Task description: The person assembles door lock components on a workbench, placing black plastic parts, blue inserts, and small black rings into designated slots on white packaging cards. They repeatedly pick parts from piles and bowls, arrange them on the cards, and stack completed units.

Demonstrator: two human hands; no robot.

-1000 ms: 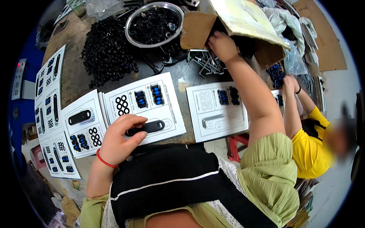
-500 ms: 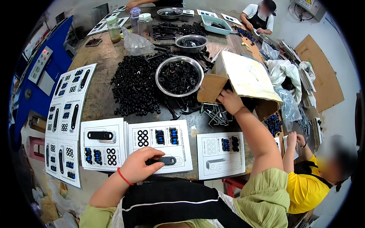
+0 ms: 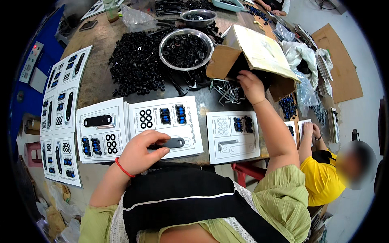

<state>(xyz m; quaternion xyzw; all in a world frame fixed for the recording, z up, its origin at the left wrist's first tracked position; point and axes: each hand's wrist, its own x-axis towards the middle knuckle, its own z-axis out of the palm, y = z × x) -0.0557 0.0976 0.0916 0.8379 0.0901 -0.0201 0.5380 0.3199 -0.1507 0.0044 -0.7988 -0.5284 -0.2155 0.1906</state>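
My left hand [image 3: 142, 150] is closed round one end of a flat black wrench [image 3: 175, 142], thumb below and fingers above. The wrench lies over a white card [image 3: 194, 121] bearing black rings and blue-and-black bolts. My right hand [image 3: 252, 87] is at the mouth of a worn cardboard box [image 3: 259, 46] lying on its side, beside a loose pile of silver hex keys [image 3: 224, 92]. Its fingers are bent, and their tips are partly hidden against the dark opening. Below it lies another card [image 3: 254, 150] with bolts and no rings or wrench on it.
Black nuts [image 3: 131, 60] are heaped beside a steel bowl [image 3: 162, 54] of washers. Filled cards stand in a stack [image 3: 101, 125] and in a row [image 3: 73, 121] on the left. At the right, a person in yellow [image 3: 320, 178] works close to my arm.
My right hand has drawn back slightly from the box mouth toward the hex keys. My left hand stays at the wrench, its thumb and fingers closer round it. The whole view has shifted.
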